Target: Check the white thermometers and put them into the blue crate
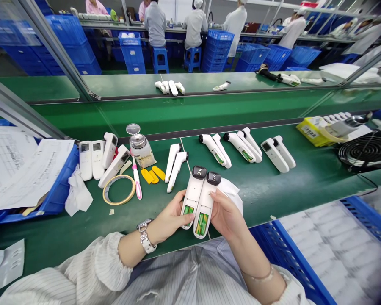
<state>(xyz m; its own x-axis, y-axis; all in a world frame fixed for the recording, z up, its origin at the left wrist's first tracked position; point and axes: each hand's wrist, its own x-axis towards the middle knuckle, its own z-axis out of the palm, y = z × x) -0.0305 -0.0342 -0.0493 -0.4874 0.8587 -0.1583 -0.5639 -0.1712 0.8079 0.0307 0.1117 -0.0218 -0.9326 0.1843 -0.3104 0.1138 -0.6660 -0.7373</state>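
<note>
Striped shirt cloth [178,281] lies closest, just below two white devices [193,189]. Green batteries [202,223] sit in both (no covers over them that I can see), so loading looks done and closing undone; similar devices [212,149] lie farther off on the bench [260,192]. The left hand [173,212] grasps one by its lower handle; the right hand [227,214] grips the other's outer side, the pair side by side between them.

Two white infrared thermometers [193,190] [207,195] sit side by side in hand, black heads [199,172] [213,178] pointing away. Open compartments show green batteries [188,210] [202,223].
</note>
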